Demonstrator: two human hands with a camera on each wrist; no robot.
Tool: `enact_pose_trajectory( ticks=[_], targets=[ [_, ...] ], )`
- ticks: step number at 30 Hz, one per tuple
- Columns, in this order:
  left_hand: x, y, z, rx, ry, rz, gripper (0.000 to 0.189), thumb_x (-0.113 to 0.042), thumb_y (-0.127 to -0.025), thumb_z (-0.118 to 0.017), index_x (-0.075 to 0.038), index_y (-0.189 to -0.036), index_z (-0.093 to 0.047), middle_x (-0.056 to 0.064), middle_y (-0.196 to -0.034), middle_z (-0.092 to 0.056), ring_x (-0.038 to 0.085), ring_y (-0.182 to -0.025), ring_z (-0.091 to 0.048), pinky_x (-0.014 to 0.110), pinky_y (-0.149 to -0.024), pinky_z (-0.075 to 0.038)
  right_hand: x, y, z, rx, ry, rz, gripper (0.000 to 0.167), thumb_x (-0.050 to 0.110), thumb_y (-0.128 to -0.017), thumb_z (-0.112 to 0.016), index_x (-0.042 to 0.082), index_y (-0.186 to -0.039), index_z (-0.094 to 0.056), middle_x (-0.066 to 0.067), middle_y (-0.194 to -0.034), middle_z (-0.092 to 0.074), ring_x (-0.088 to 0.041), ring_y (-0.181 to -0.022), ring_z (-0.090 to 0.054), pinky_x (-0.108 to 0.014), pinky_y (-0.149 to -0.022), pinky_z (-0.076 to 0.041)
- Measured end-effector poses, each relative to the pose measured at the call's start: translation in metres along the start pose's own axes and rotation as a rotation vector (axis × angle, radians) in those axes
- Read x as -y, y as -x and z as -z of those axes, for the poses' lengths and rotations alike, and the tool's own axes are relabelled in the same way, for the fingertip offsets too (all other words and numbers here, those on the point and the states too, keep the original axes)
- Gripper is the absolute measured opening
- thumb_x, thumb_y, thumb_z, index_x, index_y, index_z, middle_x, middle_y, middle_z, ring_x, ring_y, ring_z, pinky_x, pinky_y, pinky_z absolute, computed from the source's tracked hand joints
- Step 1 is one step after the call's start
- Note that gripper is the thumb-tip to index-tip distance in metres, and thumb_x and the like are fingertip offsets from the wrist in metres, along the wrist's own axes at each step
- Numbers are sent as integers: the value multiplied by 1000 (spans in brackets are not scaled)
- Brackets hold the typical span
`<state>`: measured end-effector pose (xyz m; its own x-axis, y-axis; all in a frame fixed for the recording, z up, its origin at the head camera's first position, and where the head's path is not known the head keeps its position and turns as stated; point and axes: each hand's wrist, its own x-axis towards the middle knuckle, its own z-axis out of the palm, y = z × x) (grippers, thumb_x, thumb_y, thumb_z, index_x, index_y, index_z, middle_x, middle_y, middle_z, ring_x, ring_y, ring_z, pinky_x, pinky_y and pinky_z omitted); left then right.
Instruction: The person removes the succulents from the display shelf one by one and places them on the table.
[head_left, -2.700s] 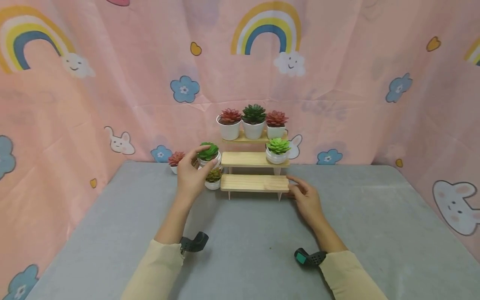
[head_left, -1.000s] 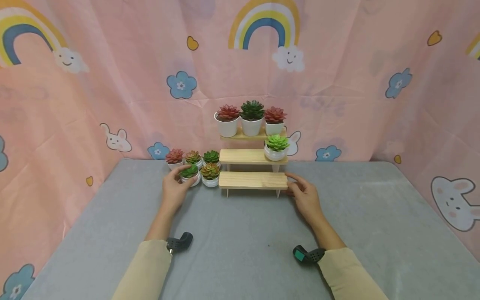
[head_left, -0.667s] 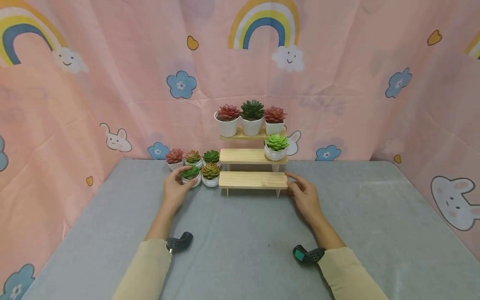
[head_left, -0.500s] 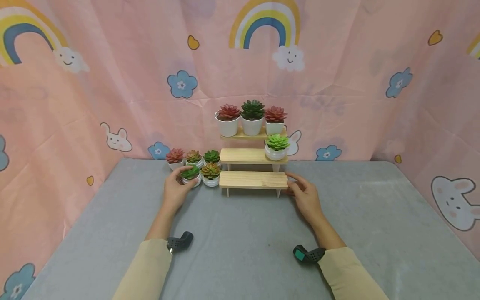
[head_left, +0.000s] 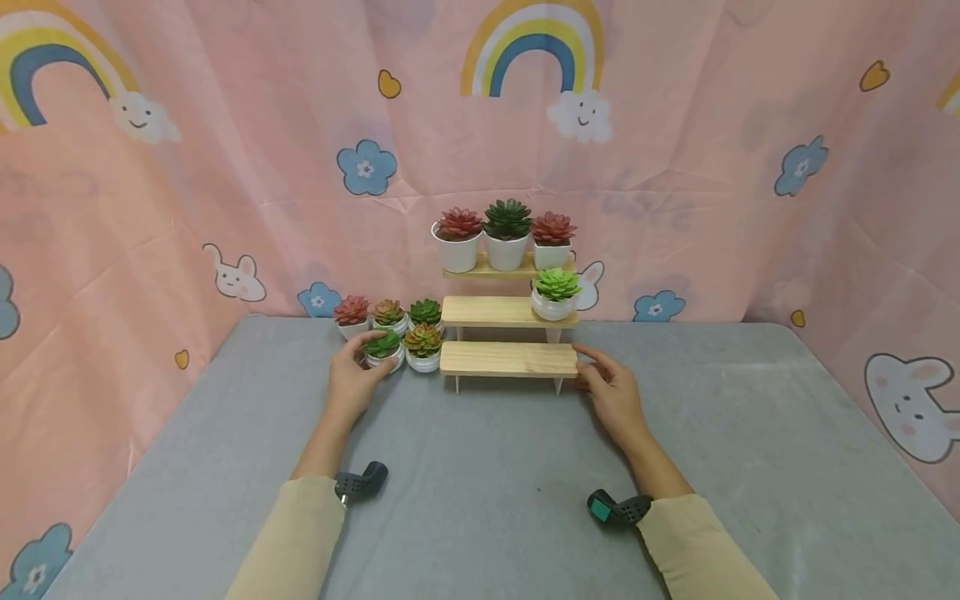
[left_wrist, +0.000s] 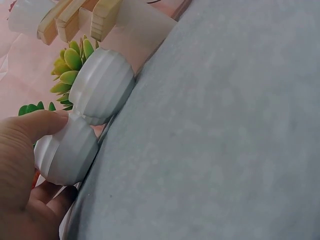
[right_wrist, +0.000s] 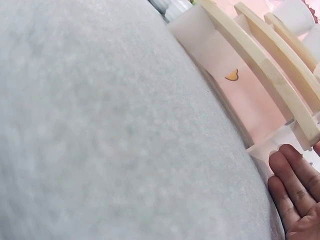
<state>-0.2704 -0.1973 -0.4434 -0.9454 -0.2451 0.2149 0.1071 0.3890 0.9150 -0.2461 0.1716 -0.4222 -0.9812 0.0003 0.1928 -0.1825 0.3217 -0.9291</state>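
Observation:
My left hand (head_left: 351, 382) grips a white ribbed pot (left_wrist: 67, 150) holding a green succulent (head_left: 380, 343), thumb on one side and fingers on the other, at the front of a cluster on the table. Beside it on the right stands a yellow-green potted succulent (head_left: 423, 343). A wooden three-tier plant stand (head_left: 508, 358) is in the middle, with clear side panels visible in the right wrist view. At the right end of its lowest tier, my right hand (head_left: 615, 400) rests its fingertips; its fairly straight fingers (right_wrist: 292, 175) lie close against the side panel.
Behind my left hand are potted succulents in red (head_left: 352, 312), reddish-green (head_left: 388, 314) and green (head_left: 426, 312). The top tier bears two red pots and a dark green one (head_left: 507, 236). A bright green one (head_left: 556, 293) sits on the middle tier's right end. A pink patterned curtain (head_left: 675, 233) hangs behind.
My left hand has moved left and toward me from beside the middle tier, bringing the green potted succulent to the cluster's front. In the last second both hands stay put.

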Motion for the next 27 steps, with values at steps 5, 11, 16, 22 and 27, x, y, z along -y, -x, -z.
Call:
enact_pose_trajectory(
  ticks=[5,11,16,22,27],
  targets=[
    [1,-1,1,12,7,10,42,-8,-87,-77,-9,-127,-66,11,-137,-62,20,-112,-59,11,-74,-43,2,0,0,-8,5,-1,37,12,-104,-52,0,-139,-59,-31,-119,-69,-6,-87,-72,-13,-79,-55],
    [1,0,1,17,2,15,42,-8,-87,-77,-9,-128,-66,11,-138,-61,23,-116,-60,12,-74,-43,0,0,0,-9,2,26,37,9,-104,-52,-3,-138,-59,-33,-118,-69,-12,-88,-74,-14,-78,-56],
    [0,0,0,15,-1,9,43,-8,-87,-77,-9,-128,-66,11,-138,-62,21,-116,-60,11,-76,-44,-5,-3,0,-11,-3,4,36,9,-104,-52,-2,-138,-59,-33,-118,-69,-11,-88,-74,-14,-78,-56],
    [-2,1,0,-20,-52,-20,41,-9,-85,-79,-11,-125,-68,12,-117,-67,14,-79,-52,19,-64,-40,-31,-12,-2,-18,-17,-13,37,15,-105,-52,5,-140,-60,-27,-121,-70,-4,-88,-71,-12,-79,-55],
    [-2,2,2,-27,-104,-33,41,-12,-85,-80,-14,-125,-68,11,-106,-65,14,-69,-45,22,-60,-39,-37,-14,-4,-20,-40,8,37,17,-105,-53,7,-139,-61,-28,-118,-71,-8,-87,-73,-14,-79,-56]
  ],
)
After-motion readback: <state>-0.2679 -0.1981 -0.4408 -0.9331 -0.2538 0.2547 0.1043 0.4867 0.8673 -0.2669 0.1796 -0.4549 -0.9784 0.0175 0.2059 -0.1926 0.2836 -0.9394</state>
